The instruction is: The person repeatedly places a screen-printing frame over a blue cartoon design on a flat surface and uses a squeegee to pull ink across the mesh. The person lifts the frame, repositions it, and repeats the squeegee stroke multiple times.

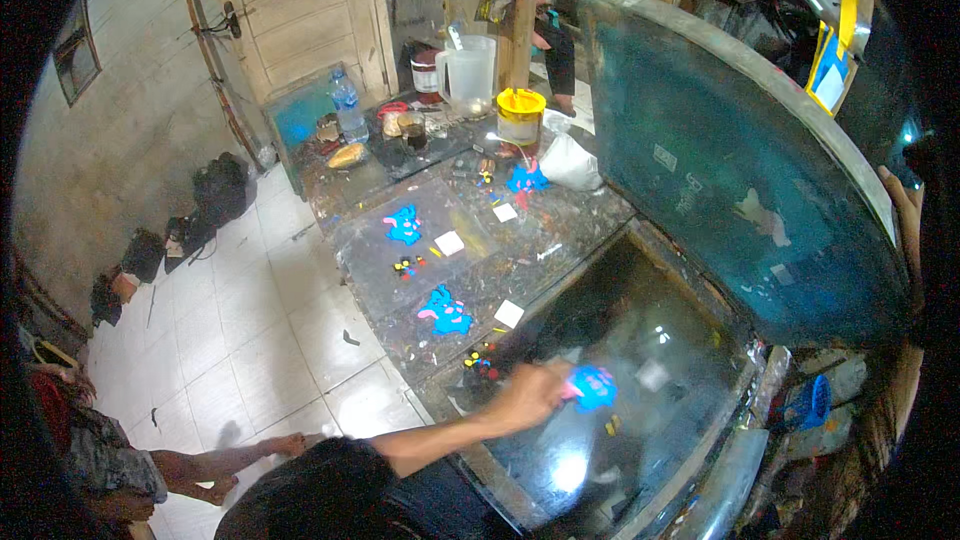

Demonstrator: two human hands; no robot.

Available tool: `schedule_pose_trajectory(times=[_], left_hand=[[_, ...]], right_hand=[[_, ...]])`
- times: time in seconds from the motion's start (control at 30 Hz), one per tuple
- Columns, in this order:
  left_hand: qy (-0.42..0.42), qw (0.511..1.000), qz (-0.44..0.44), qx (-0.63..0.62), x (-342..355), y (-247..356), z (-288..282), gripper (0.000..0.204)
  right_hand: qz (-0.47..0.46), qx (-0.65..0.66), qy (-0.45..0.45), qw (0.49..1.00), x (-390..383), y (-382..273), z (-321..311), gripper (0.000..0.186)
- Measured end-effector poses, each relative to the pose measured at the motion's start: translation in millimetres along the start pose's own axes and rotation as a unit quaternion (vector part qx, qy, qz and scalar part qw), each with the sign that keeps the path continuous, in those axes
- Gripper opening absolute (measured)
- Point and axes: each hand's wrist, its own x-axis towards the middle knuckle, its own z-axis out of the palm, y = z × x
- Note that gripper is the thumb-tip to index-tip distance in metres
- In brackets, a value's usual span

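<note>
My left hand (538, 394) reaches in from the lower edge, its fingers closed on a flat blue character-shaped cutout (595, 387) with pink parts. It holds the cutout over a dark, shiny framed panel (620, 300). A pale square (653, 374) and small yellow pieces (612, 425) show on that panel. At the far right, my right hand (903, 195) grips the edge of a raised teal screen frame (690, 160); part of that hand is dark. Similar blue cutouts (446, 311) lie on the stained worktable (560, 260), beside white squares (509, 314) and little coloured pieces (481, 360).
Along the table's back stand a yellow-lidded tub (520, 118), a clear pitcher (467, 75), a water bottle (348, 108) and a white bag (571, 162). Another person's arm (235, 457) shows at lower left. Someone's leg (558, 60) is behind the post.
</note>
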Motion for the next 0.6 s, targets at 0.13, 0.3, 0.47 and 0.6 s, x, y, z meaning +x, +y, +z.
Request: schedule_pose_trajectory(times=[0.13, 0.3, 0.47, 0.6], left_hand=[[0.383, 0.907, -0.173, -0.033, -26, -45, -132, 0.028], [0.292, 0.898, 0.033, 0.327, -61, -79, -179, 0.068], [-0.161, 0.978, 0.094, -0.089, -55, 95, -49, 0.03], [-0.256, 0.902, 0.259, -0.232, -20, 243, 14, 0.042]], right_hand=[[-0.089, 0.028, 0.025, 0.995, 19, 11, 12, 0.06], [-0.119, -0.011, 0.012, 0.993, 53, 41, 28, 0.041], [-0.087, 0.018, 0.005, 0.996, 40, 23, 27, 0.043], [-0.111, 0.046, 0.007, 0.993, 20, -12, 28, 0.044]])
